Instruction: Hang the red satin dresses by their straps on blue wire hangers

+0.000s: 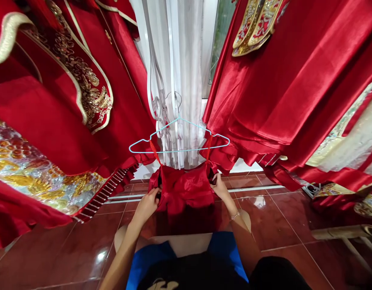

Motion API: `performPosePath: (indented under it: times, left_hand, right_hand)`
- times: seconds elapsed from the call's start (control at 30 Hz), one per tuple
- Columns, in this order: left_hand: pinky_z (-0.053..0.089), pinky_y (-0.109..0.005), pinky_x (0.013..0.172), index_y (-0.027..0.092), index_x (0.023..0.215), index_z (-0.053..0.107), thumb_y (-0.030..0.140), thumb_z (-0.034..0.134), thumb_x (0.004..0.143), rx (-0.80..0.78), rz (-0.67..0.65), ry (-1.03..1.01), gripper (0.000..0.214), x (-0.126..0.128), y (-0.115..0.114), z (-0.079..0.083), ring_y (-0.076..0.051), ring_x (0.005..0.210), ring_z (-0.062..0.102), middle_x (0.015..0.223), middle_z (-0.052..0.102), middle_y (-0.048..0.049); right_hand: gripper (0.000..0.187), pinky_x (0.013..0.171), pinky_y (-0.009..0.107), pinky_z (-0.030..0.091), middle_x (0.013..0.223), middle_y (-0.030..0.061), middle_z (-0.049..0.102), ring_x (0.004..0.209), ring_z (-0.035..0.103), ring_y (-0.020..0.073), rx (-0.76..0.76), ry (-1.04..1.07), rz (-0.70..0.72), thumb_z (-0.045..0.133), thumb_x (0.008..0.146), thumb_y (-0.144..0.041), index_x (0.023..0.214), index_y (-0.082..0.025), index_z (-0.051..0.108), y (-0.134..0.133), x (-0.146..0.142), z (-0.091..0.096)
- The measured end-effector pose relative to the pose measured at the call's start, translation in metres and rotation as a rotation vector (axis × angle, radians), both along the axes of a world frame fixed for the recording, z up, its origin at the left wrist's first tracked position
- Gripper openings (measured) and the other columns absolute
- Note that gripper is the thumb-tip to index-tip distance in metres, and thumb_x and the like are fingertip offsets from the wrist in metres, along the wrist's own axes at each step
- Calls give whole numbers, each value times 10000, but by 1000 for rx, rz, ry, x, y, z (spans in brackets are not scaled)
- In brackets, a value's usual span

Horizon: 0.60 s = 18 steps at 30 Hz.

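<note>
A red satin garment (186, 189) hangs in front of me by two thin red straps from a light blue wire hanger (179, 120). The hanger's hook is caught on white scrolled metalwork. My left hand (147, 204) grips the garment's left side edge, fingers curled into the cloth. On the opposite edge, my right hand (219, 186) pinches the fabric near the strap's lower end. A bracelet (235, 216) circles my right wrist. The lower part of the garment falls in shadow between my knees.
Red costumes with gold embroidery (95, 96) hang close on the left. More red satin cloth (264, 88) hangs on the right. Behind the hanger are a white curtain (190, 72) and white metal scrollwork (157, 106). A bamboo piece (339, 232) stands at right on the red tiled floor (282, 225).
</note>
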<state>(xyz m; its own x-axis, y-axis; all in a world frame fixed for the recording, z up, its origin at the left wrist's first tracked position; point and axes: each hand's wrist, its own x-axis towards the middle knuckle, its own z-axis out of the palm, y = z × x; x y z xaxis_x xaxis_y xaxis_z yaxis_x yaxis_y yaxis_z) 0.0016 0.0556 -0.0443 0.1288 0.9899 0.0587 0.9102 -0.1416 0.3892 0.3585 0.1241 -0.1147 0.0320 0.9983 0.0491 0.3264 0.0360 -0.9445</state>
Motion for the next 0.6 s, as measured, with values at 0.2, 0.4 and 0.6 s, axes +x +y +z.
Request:
performPosePath:
  times: [0.2, 0.4, 0.6]
  left_hand:
    - [491, -543, 971, 91, 1254, 577, 149, 511, 802, 253, 365, -66, 461, -28, -5, -12, -396, 1192, 577, 1290, 570, -252]
    - [537, -452, 896, 201, 819, 593, 204, 495, 744, 193, 383, -380, 124, -47, 0, -19, -309, 908, 667, 909, 637, -123]
    - [568, -407, 880, 183, 775, 634, 281, 555, 712, 78, 365, -714, 140, -49, 5, 0, -281, 897, 707, 817, 702, -94]
  right_hand:
    - [509, 651, 353, 497, 959, 57, 564, 743, 575, 197, -57, 115, -322, 573, 553, -191, 1044, -241, 451, -7, 10, 2]
    - [273, 433, 259, 313, 479, -71, 460, 397, 387, 103, -231, 214, -145, 663, 573, -350, 790, -199, 594, -19, 17, 6]
    - [304, 562, 294, 412, 540, -17, 582, 562, 497, 141, -151, 323, -165, 779, 504, -422, 565, -208, 572, -21, 3, 12]
